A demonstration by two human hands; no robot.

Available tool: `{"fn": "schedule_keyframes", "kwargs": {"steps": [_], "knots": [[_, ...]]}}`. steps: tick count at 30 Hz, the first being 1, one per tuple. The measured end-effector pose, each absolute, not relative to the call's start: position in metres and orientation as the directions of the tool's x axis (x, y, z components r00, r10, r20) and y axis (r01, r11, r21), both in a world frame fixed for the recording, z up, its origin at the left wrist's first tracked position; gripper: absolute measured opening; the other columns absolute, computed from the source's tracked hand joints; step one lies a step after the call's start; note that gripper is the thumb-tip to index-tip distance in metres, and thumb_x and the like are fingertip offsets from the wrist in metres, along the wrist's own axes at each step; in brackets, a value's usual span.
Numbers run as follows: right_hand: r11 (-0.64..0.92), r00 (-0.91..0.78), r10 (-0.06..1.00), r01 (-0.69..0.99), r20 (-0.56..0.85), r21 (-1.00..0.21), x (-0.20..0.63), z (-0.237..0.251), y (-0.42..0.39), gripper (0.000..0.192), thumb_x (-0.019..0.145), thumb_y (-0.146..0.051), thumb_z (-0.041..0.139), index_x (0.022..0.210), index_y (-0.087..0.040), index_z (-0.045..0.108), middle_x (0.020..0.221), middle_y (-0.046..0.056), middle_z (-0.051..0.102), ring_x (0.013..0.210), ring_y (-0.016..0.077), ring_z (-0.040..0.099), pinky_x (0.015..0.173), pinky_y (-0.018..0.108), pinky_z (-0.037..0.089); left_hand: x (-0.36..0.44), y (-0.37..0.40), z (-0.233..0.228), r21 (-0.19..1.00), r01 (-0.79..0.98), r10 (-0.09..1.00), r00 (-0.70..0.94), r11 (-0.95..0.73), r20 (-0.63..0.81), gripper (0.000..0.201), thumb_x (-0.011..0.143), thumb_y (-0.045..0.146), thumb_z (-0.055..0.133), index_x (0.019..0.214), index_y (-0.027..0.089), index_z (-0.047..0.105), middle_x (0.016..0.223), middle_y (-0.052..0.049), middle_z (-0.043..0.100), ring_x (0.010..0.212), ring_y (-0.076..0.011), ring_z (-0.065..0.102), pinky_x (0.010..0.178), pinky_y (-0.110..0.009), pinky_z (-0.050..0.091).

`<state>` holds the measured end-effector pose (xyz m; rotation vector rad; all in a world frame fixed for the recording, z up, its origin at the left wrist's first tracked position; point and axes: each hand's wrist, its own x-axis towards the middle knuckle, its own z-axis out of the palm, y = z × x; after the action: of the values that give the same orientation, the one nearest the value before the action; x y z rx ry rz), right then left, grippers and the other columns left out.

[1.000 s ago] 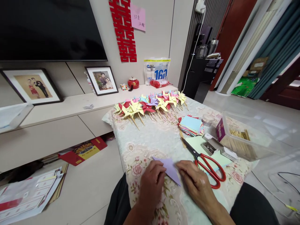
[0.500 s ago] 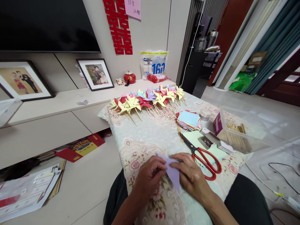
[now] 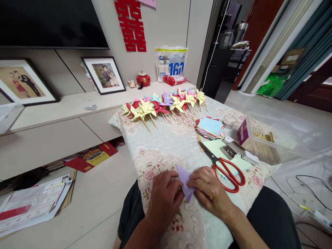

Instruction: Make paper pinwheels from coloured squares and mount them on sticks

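Between my left hand (image 3: 166,197) and right hand (image 3: 209,190) the lilac sheet (image 3: 184,180) is thin matt paper. It lies on a soft woven floral tablecloth (image 3: 168,148). The scissors (image 3: 223,166) have dark metal blades and glossy red plastic handles; the box (image 3: 275,138) is clear smooth plastic.

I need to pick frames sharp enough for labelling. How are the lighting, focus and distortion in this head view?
Head view: even, soft indoor light, no harsh shadows; the purple paper between left hand and right hand is sharp, as are the scissors; wide-angle bending curves the wall lines and door frames at the edges; the clear plastic box shows mild glare.
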<state>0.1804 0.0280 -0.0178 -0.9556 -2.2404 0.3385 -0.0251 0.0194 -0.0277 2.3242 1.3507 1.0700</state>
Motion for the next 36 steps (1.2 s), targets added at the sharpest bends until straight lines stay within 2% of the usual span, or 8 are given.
{"fn": "schedule_keyframes", "kwargs": {"steps": [6,11,16,22,31,36], "knots": [[0.681,-0.508,0.732,0.551,0.454,-0.482,0.180,-0.017,0.028,0.022,0.096,-0.015,0.051,0.111,-0.022,0.064,0.091,0.005,0.069,0.086,0.0212,0.063,0.084,0.042,0.046,-0.024,0.017,-0.029,0.541,0.673,0.847,0.264,-0.504,0.461,0.011,0.081,0.008,0.063,0.078,0.019,0.064,0.101,-0.007,0.065,0.096,-0.0250,0.058,0.084,-0.044,0.045],[0.601,-0.428,0.799,0.591,0.422,-0.538,0.180,-0.018,0.028,0.031,0.100,-0.017,0.048,0.128,-0.023,0.057,0.095,0.006,0.069,0.089,0.0220,0.062,0.082,0.041,0.046,-0.021,0.020,-0.028,0.556,0.701,0.880,0.231,-0.446,0.414,0.010,0.081,0.012,0.063,0.074,0.019,0.059,0.102,-0.008,0.064,0.098,-0.0268,0.058,0.085,-0.045,0.044],[0.566,-0.378,0.822,0.626,0.426,-0.537,0.178,-0.023,0.029,0.028,0.100,-0.016,0.047,0.125,-0.022,0.059,0.091,0.006,0.067,0.086,0.0219,0.060,0.076,0.039,0.047,-0.016,0.021,-0.027,0.555,0.722,0.893,0.203,-0.414,0.402,0.010,0.085,0.016,0.059,0.075,0.019,0.059,0.101,-0.009,0.065,0.097,-0.0277,0.058,0.083,-0.046,0.045],[0.553,-0.355,0.824,0.669,0.440,-0.496,0.173,-0.023,0.032,0.025,0.100,-0.016,0.046,0.117,-0.019,0.063,0.084,0.007,0.065,0.080,0.0219,0.061,0.070,0.036,0.050,-0.008,0.023,-0.028,0.535,0.772,0.907,0.125,-0.343,0.402,0.012,0.080,0.016,0.064,0.073,0.020,0.055,0.101,-0.008,0.065,0.096,-0.0283,0.059,0.083,-0.047,0.046],[0.536,-0.366,0.838,0.692,0.405,-0.482,0.168,-0.025,0.035,0.025,0.100,-0.016,0.045,0.115,-0.019,0.065,0.083,0.007,0.063,0.079,0.0215,0.061,0.070,0.035,0.051,-0.005,0.021,-0.037,0.533,0.795,0.902,0.041,-0.291,0.431,0.025,0.073,0.010,0.068,0.090,0.021,0.053,0.107,-0.009,0.063,0.100,-0.0299,0.059,0.086,-0.049,0.048],[0.538,-0.373,0.836,0.702,0.402,-0.468,0.167,-0.026,0.036,0.025,0.099,-0.014,0.045,0.113,-0.019,0.065,0.082,0.006,0.062,0.078,0.0208,0.060,0.068,0.034,0.049,-0.006,0.018,-0.038,0.521,0.792,0.889,0.056,-0.317,0.455,0.031,0.075,0.009,0.068,0.102,0.019,0.056,0.115,-0.012,0.059,0.106,-0.0318,0.059,0.087,-0.051,0.049]]}}
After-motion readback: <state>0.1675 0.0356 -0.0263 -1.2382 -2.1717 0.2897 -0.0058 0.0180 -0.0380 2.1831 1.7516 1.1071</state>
